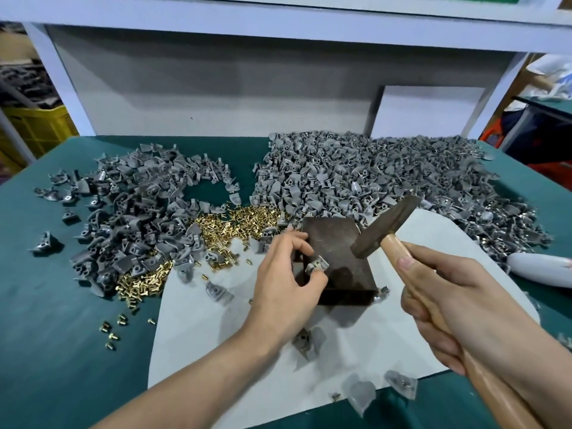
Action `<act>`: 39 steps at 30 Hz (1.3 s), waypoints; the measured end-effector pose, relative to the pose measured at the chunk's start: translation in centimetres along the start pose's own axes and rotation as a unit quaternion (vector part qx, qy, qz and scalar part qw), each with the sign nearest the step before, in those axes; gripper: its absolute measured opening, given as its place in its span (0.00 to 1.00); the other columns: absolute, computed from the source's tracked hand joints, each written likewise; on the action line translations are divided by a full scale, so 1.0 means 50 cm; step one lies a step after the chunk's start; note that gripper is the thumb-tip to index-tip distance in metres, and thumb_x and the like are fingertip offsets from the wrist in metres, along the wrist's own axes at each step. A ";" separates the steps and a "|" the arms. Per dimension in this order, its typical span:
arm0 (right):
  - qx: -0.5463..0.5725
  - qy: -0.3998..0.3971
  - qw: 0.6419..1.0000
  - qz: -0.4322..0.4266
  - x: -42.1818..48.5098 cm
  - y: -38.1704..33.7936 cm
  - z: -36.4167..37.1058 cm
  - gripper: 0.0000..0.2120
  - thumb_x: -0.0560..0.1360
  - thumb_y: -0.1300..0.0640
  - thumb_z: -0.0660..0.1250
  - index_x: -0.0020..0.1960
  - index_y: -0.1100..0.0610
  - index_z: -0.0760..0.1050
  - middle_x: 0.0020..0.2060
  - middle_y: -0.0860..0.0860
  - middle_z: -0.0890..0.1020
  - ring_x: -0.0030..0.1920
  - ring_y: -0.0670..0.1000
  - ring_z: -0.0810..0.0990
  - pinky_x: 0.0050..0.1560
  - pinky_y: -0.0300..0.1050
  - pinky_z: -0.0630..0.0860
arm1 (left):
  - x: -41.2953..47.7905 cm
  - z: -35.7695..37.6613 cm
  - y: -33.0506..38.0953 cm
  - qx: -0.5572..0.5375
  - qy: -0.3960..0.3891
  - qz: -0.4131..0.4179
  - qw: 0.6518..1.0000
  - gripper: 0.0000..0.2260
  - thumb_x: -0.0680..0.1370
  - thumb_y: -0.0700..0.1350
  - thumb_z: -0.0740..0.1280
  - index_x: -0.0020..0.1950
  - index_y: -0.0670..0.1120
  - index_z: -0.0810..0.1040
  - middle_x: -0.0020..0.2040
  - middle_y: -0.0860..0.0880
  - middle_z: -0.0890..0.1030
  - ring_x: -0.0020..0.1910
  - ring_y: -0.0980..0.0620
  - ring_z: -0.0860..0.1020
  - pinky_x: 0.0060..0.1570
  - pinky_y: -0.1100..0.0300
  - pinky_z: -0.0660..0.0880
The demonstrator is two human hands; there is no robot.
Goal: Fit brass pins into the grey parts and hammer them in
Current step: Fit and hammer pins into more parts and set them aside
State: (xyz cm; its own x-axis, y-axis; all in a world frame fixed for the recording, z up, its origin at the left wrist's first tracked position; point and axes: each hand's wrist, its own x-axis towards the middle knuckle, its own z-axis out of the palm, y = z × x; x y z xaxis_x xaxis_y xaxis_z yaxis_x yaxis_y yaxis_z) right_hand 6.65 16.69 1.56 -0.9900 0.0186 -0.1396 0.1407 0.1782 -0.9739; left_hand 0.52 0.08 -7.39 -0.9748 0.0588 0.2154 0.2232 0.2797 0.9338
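Head view, items listed by size.

1. Table [46, 320]: green-covered; it carries everything below and lies under both hands.
2. White sheet [201, 329]: flat on the table, beneath both hands and forearms.
3. Larger heap of grey parts [371, 168]: beyond the right hand, spreading off to its right.
4. Smaller heap of grey parts [133, 205]: beyond and to the left of the left hand.
5. Brass pins [223, 227]: a loose band between the two heaps, just beyond the left hand and trailing off to its left. A few strays lie apart on the green cover.
6. Hammer [383, 224]: dark head on a pale wooden handle. The head is raised and tilted above the far right corner of the block, clear of it.
7. Right hand [458, 305]: fingers wrapped round the hammer handle, thumb lying along it.
8. Left hand [284, 286]: thumb and fingers pinch one grey part.
9. Metal block [337, 258]: dark and rectangular, sitting on the sheet between the hands.
10. White oblong object [541, 269]: on the table to the right of the right hand; its kind cannot be told.
11. Loose parts [309, 340]: several lie scattered on the sheet between and near the wrists.
12. Grey part [316, 265]: held at the near left edge of the block's top face.
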 end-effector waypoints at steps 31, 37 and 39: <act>-0.141 -0.047 0.988 -0.039 0.001 -0.040 0.013 0.12 0.74 0.46 0.58 0.55 0.45 0.72 0.25 0.53 0.63 0.18 0.50 0.58 0.18 0.38 0.66 | 0.019 -0.008 -0.004 -0.057 -0.002 0.023 0.998 0.08 0.73 0.38 0.72 0.40 0.51 0.81 0.53 0.58 0.78 0.56 0.65 0.74 0.52 0.78 0.67; -0.310 -0.047 0.947 -0.067 0.031 -0.071 0.036 0.08 0.80 0.52 0.57 0.48 0.54 0.72 0.16 0.48 0.65 0.13 0.52 0.63 0.15 0.42 0.68 | 0.021 -0.007 -0.011 -0.044 -0.001 0.053 0.998 0.08 0.73 0.39 0.73 0.38 0.51 0.79 0.51 0.58 0.79 0.54 0.65 0.75 0.55 0.72 0.69; -0.339 -0.052 0.938 -0.058 0.034 -0.065 0.039 0.08 0.80 0.52 0.57 0.50 0.55 0.72 0.15 0.48 0.66 0.13 0.53 0.64 0.14 0.42 0.67 | 0.019 -0.006 -0.011 -0.073 -0.001 0.053 0.996 0.09 0.73 0.37 0.73 0.38 0.51 0.79 0.51 0.56 0.79 0.54 0.64 0.75 0.54 0.72 0.69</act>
State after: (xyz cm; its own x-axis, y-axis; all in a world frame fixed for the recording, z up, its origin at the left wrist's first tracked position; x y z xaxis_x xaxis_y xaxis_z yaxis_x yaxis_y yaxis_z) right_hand 4.53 14.24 4.17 -0.9873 -0.1295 -0.0920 -0.0388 0.7580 -0.6511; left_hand -0.52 -0.29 -7.64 -0.9455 0.0830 0.3149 0.3235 0.1298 0.9373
